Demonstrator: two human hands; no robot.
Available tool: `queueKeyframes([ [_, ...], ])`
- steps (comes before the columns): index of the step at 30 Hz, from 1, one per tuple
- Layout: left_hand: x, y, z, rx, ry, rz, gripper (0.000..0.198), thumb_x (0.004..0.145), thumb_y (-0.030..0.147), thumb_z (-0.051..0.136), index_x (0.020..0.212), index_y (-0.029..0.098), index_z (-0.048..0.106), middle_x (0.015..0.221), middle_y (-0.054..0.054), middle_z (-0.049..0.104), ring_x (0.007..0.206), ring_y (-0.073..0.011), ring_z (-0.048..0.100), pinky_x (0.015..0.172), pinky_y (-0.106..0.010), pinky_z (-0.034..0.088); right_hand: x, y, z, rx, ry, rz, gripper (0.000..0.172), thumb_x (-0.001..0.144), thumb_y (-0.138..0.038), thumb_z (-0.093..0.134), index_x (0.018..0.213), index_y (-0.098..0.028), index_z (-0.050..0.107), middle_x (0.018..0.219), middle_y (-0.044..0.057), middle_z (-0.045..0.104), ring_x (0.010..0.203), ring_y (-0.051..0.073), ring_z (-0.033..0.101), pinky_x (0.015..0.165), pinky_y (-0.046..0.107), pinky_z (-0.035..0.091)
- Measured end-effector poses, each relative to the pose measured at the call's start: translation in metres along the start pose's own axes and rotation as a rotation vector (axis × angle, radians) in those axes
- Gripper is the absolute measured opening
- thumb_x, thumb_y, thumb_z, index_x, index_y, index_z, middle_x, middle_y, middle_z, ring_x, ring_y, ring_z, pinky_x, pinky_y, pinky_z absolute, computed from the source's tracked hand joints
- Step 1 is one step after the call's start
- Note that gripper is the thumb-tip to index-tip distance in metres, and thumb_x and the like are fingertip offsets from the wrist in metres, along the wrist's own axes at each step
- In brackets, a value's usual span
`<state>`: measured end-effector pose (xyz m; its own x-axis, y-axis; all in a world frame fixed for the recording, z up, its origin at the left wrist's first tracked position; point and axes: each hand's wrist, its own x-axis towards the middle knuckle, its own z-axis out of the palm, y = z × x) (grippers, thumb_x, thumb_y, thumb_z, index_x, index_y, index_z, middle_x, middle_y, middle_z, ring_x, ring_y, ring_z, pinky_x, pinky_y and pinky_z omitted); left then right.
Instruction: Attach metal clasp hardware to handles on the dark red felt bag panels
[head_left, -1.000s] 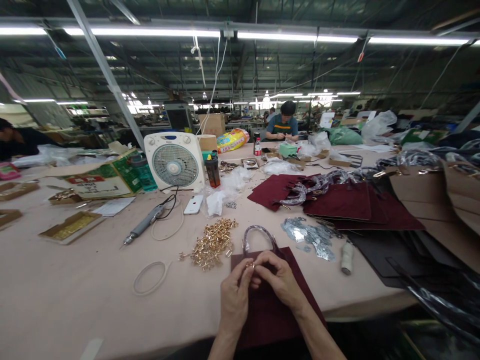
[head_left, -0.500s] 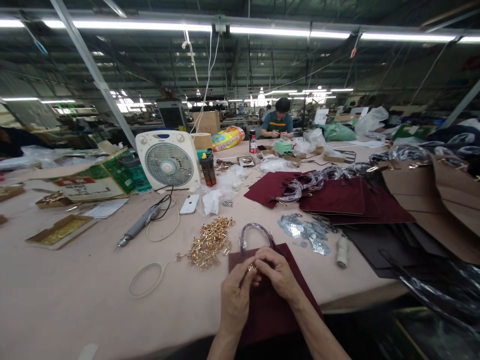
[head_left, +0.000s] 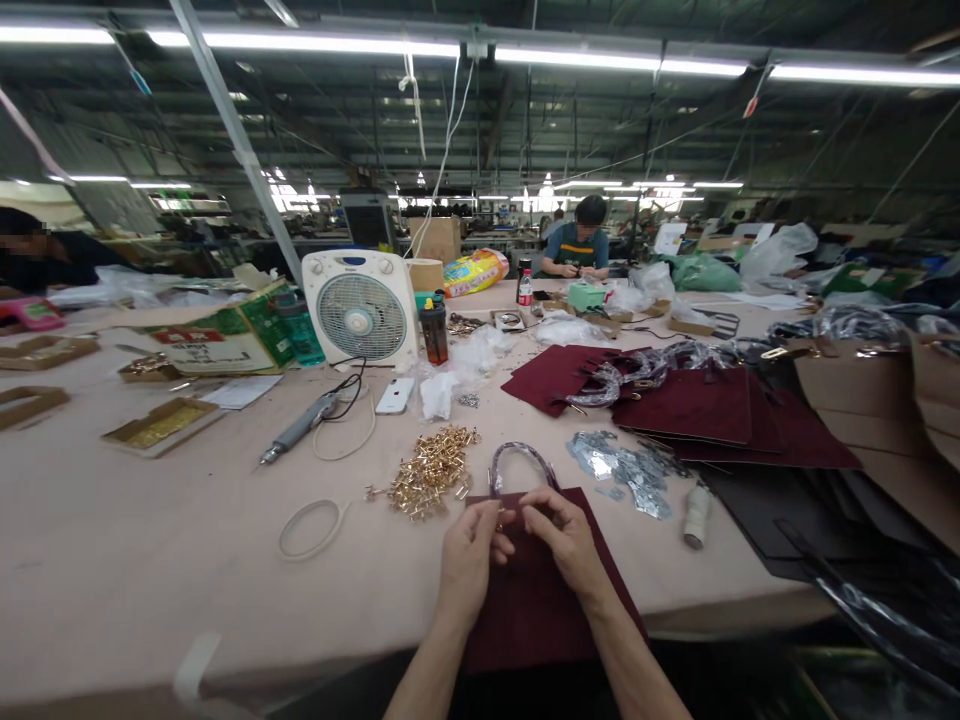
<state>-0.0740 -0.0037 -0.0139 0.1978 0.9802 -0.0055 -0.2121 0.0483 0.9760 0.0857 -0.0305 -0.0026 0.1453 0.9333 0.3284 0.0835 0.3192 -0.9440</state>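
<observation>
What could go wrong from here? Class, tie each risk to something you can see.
1. The left hand pinches what looks like a small gold piece by the fingertips, so it might slip and drop.
2. The gold fittings lie loose beside the dark red bag; a stray knock could scatter them.
3. The black cord loops near the phone and might snag it.

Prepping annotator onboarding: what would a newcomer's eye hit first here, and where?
Probably the shiny heap of gold-coloured fittings on the table, beyond and left of the hands. Next, likely the white fan standing behind that heap, and the dark red pieces stacked at right. Nearest, the left hand and right hand are over another dark red piece.
</observation>
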Motion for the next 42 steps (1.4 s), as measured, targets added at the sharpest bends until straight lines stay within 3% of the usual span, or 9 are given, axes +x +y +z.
queueKeyframes([
  [4, 0.002, -0.001, 0.0, 0.047, 0.033, -0.006, 0.054, 0.09, 0.066, 0.065, 0.093, 0.012, 0.07, 0.061, 0.0, 0.065, 0.048, -0.0097, 0.055, 0.044, -0.018, 0.041, -0.003, -0.006, 0.005, -0.074, -0.137, -0.108, 0.017, 0.087, -0.031, 0.08, 0.102, -0.024, 0.075, 0.102, 0.005, 0.068, 0.089, 0.021, 0.064, 0.084, 0.033, 0.053],
  [6, 0.0, -0.001, 0.001, 0.098, 0.055, -0.007, 0.057, 0.089, 0.07, 0.063, 0.089, 0.013, 0.069, 0.052, 0.004, 0.058, 0.044, -0.0097, 0.051, 0.043, -0.018, 0.038, -0.003, -0.006, 0.007, -0.076, -0.142, -0.123, 0.021, 0.087, -0.029, 0.08, 0.107, -0.026, 0.075, 0.107, 0.006, 0.068, 0.096, 0.022, 0.065, 0.089, 0.035, 0.055],
  [15, -0.004, -0.004, 0.007, 0.268, 0.073, 0.066, 0.054, 0.097, 0.068, 0.052, 0.08, 0.018, 0.064, 0.052, 0.002, 0.062, 0.044, -0.0123, 0.056, 0.046, -0.02, 0.042, -0.004, 0.004, 0.013, -0.26, -0.009, -0.274, 0.019, 0.097, -0.026, 0.068, 0.112, -0.029, 0.078, 0.113, 0.009, 0.071, 0.106, 0.025, 0.068, 0.094, 0.039, 0.058],
  [20, -0.007, -0.004, 0.009, 0.362, 0.101, 0.136, 0.054, 0.101, 0.064, 0.047, 0.072, 0.02, 0.06, 0.052, 0.001, 0.06, 0.045, -0.0133, 0.057, 0.048, -0.021, 0.042, -0.005, 0.008, 0.016, -0.319, -0.03, -0.326, 0.021, 0.099, -0.023, 0.062, 0.114, -0.029, 0.076, 0.112, 0.009, 0.073, 0.105, 0.025, 0.069, 0.095, 0.037, 0.057],
  [31, -0.015, 0.002, 0.009, 0.435, 0.084, 0.21, 0.05, 0.104, 0.053, 0.048, 0.068, 0.021, 0.06, 0.052, 0.003, 0.058, 0.049, -0.0134, 0.056, 0.054, -0.022, 0.041, -0.005, -0.006, 0.009, -0.185, -0.067, -0.201, 0.009, 0.097, -0.03, 0.068, 0.1, -0.023, 0.072, 0.105, 0.009, 0.072, 0.1, 0.024, 0.067, 0.093, 0.037, 0.054],
  [36, -0.016, 0.004, 0.009, 0.445, 0.073, 0.214, 0.048, 0.104, 0.052, 0.049, 0.068, 0.021, 0.057, 0.052, 0.004, 0.056, 0.05, -0.013, 0.055, 0.056, -0.022, 0.04, -0.004, -0.002, 0.002, -0.099, -0.112, -0.101, 0.021, 0.098, -0.037, 0.067, 0.086, -0.021, 0.073, 0.098, 0.006, 0.071, 0.095, 0.022, 0.067, 0.089, 0.033, 0.052],
  [42, -0.014, -0.001, 0.007, 0.428, 0.033, 0.169, 0.046, 0.104, 0.053, 0.046, 0.076, 0.02, 0.061, 0.054, 0.004, 0.059, 0.05, -0.0133, 0.057, 0.056, -0.023, 0.041, -0.003, 0.001, 0.003, -0.056, -0.096, 0.004, 0.026, 0.099, -0.044, 0.067, 0.09, -0.02, 0.073, 0.087, 0.003, 0.069, 0.084, 0.021, 0.065, 0.082, 0.031, 0.052],
])
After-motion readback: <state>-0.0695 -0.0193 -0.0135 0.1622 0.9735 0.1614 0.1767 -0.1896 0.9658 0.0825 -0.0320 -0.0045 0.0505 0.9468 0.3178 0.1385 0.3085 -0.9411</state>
